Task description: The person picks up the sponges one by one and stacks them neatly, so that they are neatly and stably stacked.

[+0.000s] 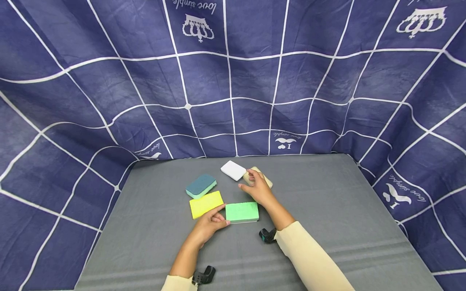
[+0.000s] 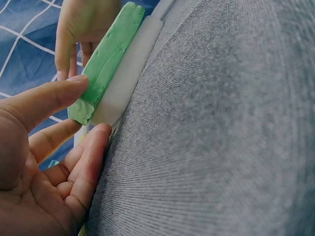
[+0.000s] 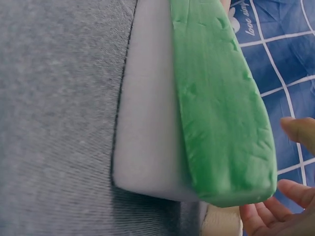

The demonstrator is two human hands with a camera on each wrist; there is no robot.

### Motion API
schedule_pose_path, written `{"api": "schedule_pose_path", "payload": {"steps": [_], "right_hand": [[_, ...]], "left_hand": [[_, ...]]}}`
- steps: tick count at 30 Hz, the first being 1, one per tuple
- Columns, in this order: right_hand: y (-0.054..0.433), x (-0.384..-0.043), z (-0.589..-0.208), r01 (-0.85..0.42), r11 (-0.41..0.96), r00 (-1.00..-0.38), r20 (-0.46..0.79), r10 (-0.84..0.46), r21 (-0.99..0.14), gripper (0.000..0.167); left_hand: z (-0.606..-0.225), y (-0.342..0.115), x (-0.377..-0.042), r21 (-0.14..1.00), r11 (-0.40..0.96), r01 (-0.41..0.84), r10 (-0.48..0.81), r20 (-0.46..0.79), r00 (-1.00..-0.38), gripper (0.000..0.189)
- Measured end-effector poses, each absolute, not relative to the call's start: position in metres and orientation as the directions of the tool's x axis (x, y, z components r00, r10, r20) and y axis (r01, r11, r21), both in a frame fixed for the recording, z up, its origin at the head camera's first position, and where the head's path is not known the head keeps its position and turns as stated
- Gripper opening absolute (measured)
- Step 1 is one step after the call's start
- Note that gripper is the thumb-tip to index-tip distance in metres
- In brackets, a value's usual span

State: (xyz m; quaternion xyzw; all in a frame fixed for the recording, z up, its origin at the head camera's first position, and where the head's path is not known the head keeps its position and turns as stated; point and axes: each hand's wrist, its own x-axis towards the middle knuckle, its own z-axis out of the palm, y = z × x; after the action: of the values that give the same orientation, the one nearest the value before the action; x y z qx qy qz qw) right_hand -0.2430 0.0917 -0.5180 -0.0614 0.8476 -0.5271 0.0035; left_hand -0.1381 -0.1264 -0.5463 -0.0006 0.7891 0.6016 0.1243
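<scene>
Sleeve (image 1: 312, 258) lower-right; your left hand (image 1: 209, 225) pinches green block (image 1: 242, 211), likely steadying it; right hand (image 1: 259, 191), fingers wide, by cream block (image 1: 268, 182).

In the left wrist view we see the left hand (image 2: 37, 191) filling the lower left of the frame, its palm in sight. The thumb lies against the near end of a green block (image 2: 108, 56), with the index fingertip at that end's lower corner; the other fingers bend beside it. We see the green block slanting towards the top centre, flush against a white block (image 2: 130, 66) that rests on the grey, finely ribbed desk (image 2: 211, 128) across the right. Behind the green block, upper left, we see the right hand (image 2: 88, 24), before a blue cloth (image 2: 32, 59) with white lines.
</scene>
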Motion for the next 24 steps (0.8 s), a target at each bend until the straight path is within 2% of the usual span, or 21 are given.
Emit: {"api": "schedule_pose_path", "payload": {"steps": [24], "right_hand": [[0.084, -0.271, -0.523, -0.053, 0.570, -0.997, 0.011, -0.077, -0.820, 0.071]], "left_hand": [[-0.546, -0.127, -0.138, 0.944, 0.295, -0.149, 0.147, -0.199, -0.969, 0.067]]}}
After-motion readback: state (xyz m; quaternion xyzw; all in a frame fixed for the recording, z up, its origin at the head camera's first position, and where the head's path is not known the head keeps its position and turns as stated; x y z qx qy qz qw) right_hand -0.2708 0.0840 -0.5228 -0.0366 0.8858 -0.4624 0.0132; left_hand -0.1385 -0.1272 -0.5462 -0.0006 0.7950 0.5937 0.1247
